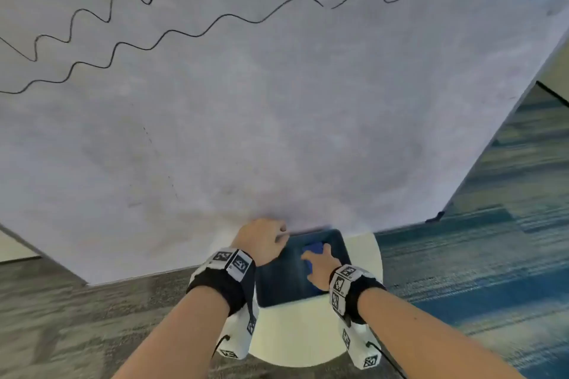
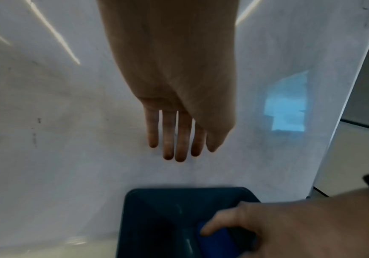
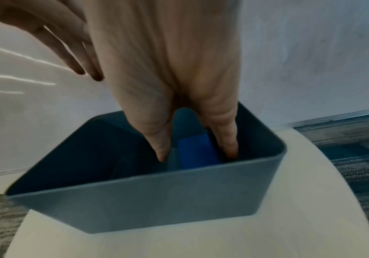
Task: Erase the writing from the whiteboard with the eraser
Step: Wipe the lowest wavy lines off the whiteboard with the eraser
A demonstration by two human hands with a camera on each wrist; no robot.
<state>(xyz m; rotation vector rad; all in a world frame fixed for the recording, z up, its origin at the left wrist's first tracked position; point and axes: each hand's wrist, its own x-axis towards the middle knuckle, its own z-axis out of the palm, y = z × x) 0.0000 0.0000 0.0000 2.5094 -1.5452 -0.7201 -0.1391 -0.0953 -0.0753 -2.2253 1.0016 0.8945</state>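
Observation:
The whiteboard (image 1: 277,117) fills the head view, with two wavy black lines (image 1: 184,31) across its upper part. Below its bottom edge a dark blue bin (image 1: 277,292) sits on a round white table (image 1: 308,341). A blue eraser (image 1: 312,248) lies inside the bin. My right hand (image 1: 317,258) reaches into the bin (image 3: 146,200), thumb and fingers on either side of the eraser (image 3: 197,151), pinching it. My left hand (image 1: 264,240) hovers by the board's lower edge, left of the bin, fingers (image 2: 168,139) straight and holding nothing.
The table (image 3: 267,235) stands against the board's foot. Grey carpet (image 1: 61,332) lies to the left and blue striped carpet (image 1: 477,271) to the right. The board's right edge (image 1: 492,148) runs diagonally, with a wall beyond it.

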